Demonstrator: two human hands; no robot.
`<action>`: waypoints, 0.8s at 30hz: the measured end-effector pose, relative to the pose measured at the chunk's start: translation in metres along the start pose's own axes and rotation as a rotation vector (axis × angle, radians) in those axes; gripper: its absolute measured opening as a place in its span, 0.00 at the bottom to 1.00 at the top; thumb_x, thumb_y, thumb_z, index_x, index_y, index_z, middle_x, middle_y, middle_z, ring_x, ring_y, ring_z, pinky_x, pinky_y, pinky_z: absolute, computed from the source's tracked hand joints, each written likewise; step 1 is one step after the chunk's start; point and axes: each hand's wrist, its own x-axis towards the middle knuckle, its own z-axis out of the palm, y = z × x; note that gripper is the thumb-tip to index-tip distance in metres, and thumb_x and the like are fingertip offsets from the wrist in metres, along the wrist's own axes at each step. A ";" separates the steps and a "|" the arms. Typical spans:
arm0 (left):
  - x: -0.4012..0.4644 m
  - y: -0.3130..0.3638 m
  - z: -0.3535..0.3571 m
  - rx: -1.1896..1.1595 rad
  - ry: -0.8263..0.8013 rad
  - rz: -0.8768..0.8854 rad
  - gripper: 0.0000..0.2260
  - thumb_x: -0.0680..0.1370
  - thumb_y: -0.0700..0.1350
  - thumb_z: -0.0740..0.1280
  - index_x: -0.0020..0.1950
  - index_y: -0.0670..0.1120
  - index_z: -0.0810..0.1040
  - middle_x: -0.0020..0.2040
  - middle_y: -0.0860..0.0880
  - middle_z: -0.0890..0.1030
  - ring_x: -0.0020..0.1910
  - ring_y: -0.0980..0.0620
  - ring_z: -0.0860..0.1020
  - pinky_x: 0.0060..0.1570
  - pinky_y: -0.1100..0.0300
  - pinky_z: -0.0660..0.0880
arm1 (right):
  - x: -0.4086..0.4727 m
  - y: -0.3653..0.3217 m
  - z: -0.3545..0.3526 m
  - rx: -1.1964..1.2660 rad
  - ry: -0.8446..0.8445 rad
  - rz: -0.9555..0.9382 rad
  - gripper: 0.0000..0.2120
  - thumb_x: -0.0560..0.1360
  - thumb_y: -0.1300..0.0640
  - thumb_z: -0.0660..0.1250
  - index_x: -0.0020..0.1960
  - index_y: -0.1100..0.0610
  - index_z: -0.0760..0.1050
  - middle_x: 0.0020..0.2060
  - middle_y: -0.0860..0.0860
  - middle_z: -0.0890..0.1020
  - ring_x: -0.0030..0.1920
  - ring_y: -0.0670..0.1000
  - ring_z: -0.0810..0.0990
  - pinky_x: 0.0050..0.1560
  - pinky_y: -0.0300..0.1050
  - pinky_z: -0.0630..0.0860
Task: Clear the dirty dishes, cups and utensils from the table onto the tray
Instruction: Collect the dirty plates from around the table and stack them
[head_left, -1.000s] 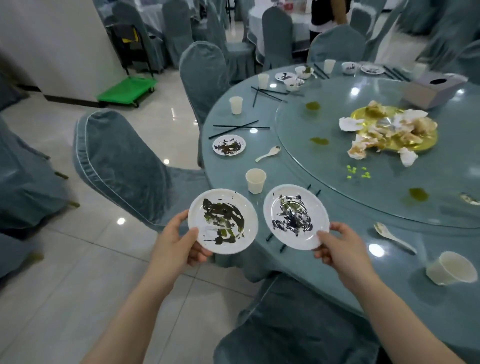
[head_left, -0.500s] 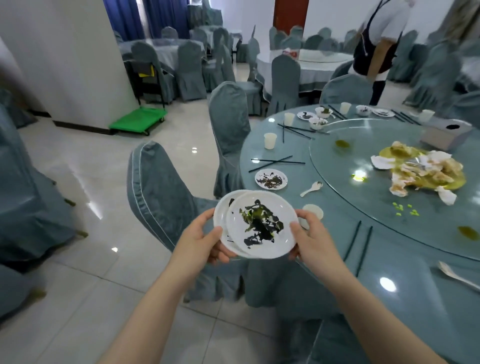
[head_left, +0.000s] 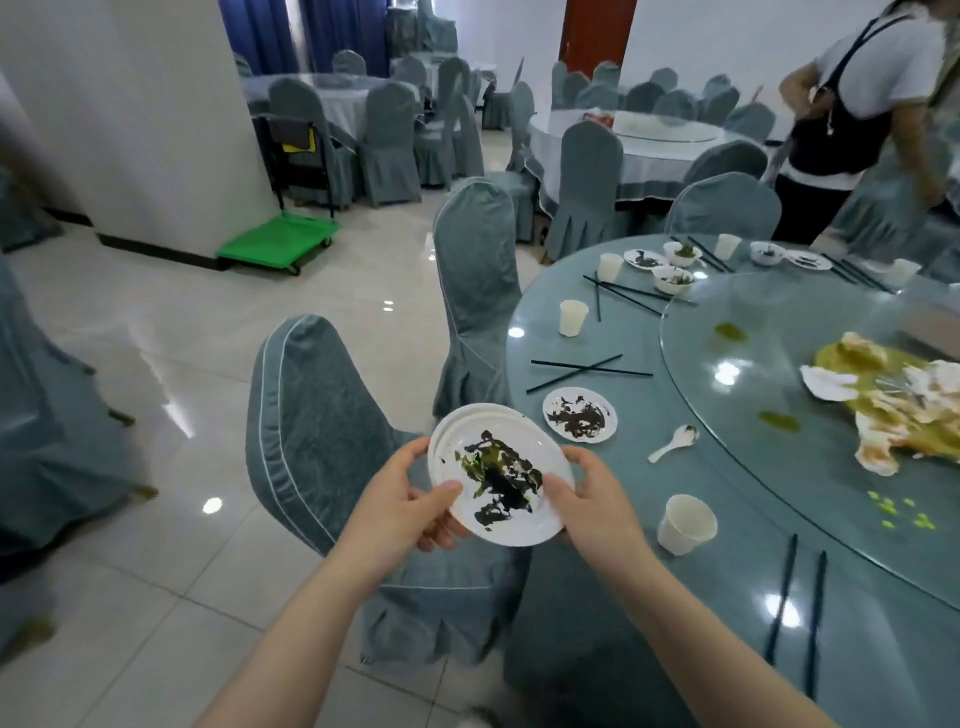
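Plates (head_left: 501, 475), two round white ones stacked, smooth and smeared with dark and green sauce, are held in the air above a cloth-covered chair (head_left: 322, 457), beside the glossy round tabletop (head_left: 613, 597). Left hand (head_left: 402, 512) pinches the stack's left rim with thumb on top; right hand (head_left: 597, 499) grips the right rim.

Banquet hall around the table — covered chairs and a trolley

A grey-blue covered chair (head_left: 332, 441) stands nearest, a second covered chair (head_left: 475, 291) just behind it. A green flat trolley (head_left: 278, 241) sits by the white pillar (head_left: 140, 119). Farther off, a round table (head_left: 644, 150) ringed with chairs — beside it stands a person in a dark apron (head_left: 852, 114).
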 end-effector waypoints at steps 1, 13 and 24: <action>0.017 0.002 -0.002 0.007 0.020 0.001 0.20 0.79 0.43 0.66 0.68 0.54 0.65 0.34 0.42 0.84 0.28 0.49 0.81 0.27 0.61 0.74 | 0.017 0.001 0.002 0.028 -0.005 0.009 0.08 0.76 0.49 0.63 0.54 0.39 0.72 0.42 0.43 0.85 0.42 0.45 0.83 0.43 0.47 0.80; 0.165 0.006 -0.018 -0.011 0.180 -0.076 0.17 0.79 0.40 0.64 0.67 0.53 0.69 0.32 0.40 0.82 0.26 0.50 0.78 0.28 0.59 0.76 | 0.181 0.086 -0.037 -0.050 0.170 0.412 0.10 0.78 0.53 0.62 0.55 0.58 0.73 0.33 0.53 0.81 0.28 0.51 0.75 0.30 0.41 0.69; 0.199 -0.003 -0.052 0.023 0.259 -0.144 0.19 0.80 0.41 0.64 0.69 0.54 0.68 0.32 0.40 0.83 0.25 0.50 0.78 0.26 0.61 0.74 | 0.248 0.133 -0.033 0.191 0.372 0.711 0.11 0.79 0.55 0.63 0.47 0.64 0.72 0.34 0.62 0.81 0.25 0.56 0.80 0.18 0.36 0.72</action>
